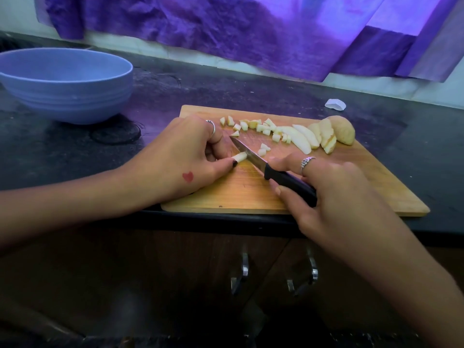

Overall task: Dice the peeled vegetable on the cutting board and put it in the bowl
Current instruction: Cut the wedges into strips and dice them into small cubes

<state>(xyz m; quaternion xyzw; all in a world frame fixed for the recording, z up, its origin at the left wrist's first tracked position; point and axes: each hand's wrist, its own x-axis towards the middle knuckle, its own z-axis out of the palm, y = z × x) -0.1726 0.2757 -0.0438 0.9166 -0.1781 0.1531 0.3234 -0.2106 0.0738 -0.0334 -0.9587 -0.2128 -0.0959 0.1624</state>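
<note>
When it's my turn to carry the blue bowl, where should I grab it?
Hold the bowl with both hands, one on each side, fingers under the rounded wall just below the rim. It is wide, stands upright and has no handles, so a one-hand pinch on the rim could tip it. Its right side faces the cutting board.

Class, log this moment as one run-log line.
step: dicing | left hand: pinches strip | right hand: holds knife, blade on strip | dice, slices: on cutting board | bowl: apart
</note>
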